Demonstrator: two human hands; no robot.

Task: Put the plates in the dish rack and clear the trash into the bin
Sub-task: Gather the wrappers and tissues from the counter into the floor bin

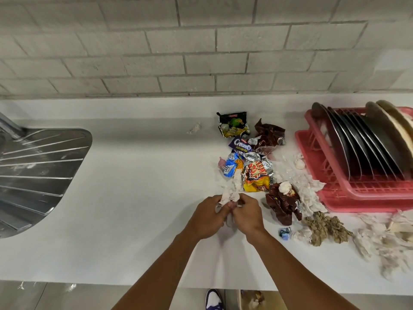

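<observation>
Seven snack wrappers lie bunched right of centre on the white counter (134, 220): a green one (233, 124), a brown one (269, 133) beside it, a purple one (241, 144), a blue one (231, 166), a yellow-orange one (257, 175), a second brown one (283, 204) and a small blue one (284, 233) nearest the bottom. One lone tissue scrap (194, 128) sits apart to the left of the green wrapper. One brownish shredded clump (324, 227) and a spread of white paper shreds (384, 242) fill the lower right. Both hands meet at lower centre. The left hand (206, 217) and the right hand (245, 217) touch each other, fingers curled in around one crumpled white tissue wad (228, 195) that pokes up between them. At the right edge stands one pink dish rack (312, 135), holding a row of upright plates: about seven dark plates (348, 139) and, behind them, two or three tan plates (395, 121), partly cut off by the frame, so the count is unsure. A steel drainboard (40, 166) fills the left edge. At the bottom edge, beside one shoe (212, 298), a pale-rimmed container (239, 298) shows crumpled paper inside; it is too cropped to tell whether this is the bin.
</observation>
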